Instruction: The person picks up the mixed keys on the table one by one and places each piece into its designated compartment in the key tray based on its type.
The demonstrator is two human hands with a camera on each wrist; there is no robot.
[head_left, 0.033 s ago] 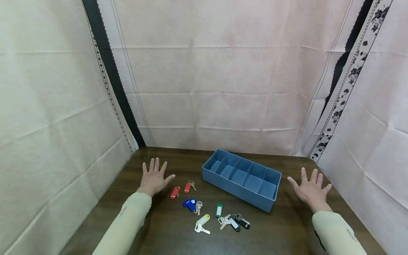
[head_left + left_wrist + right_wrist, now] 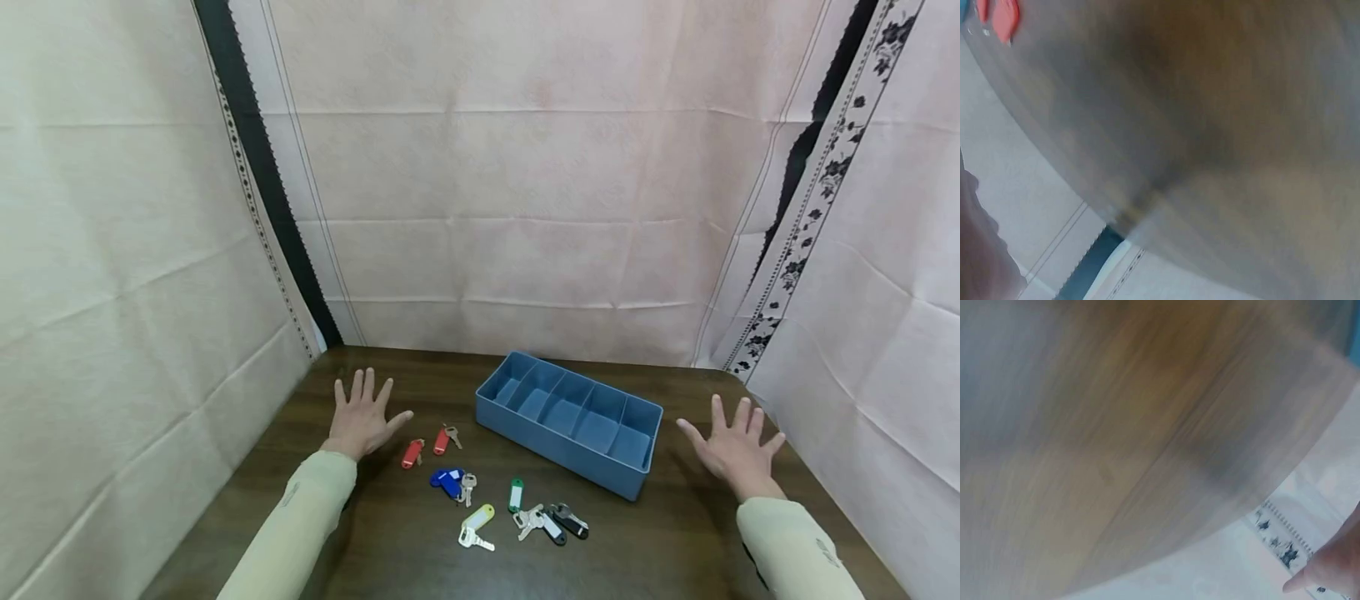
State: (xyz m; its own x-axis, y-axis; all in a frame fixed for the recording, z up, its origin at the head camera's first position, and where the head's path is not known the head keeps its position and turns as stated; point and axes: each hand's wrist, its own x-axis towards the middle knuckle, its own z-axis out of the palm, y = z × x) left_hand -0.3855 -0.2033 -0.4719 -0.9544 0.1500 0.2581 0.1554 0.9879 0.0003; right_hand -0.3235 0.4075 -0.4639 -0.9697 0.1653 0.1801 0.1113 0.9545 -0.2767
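Note:
My left hand (image 2: 362, 423) is spread with straight fingers over the left part of the table and holds nothing. Just right of it lie two red key tags (image 2: 412, 453) with keys. My right hand (image 2: 735, 450), fingers also spread, is at the right, apart from the blue divided box (image 2: 570, 425). Between the hands lie blue key tags (image 2: 448, 482) with keys, a yellow key tag (image 2: 478, 517) with a silver key (image 2: 476, 539), a green key tag (image 2: 515, 495) and black key tags (image 2: 568, 523) with keys. In the left wrist view, red tags (image 2: 1005, 20) show at the top corner.
The dark wooden table (image 2: 405, 567) carries everything. White cloth sheets (image 2: 525, 183) hang behind it and on both sides, with floral trim (image 2: 813, 212) at the right. The box has several compartments and sits at an angle near the back edge.
The right hand has shifted very slightly to the right, its fingers still spread. Left hand, keys and box stay practically where they were.

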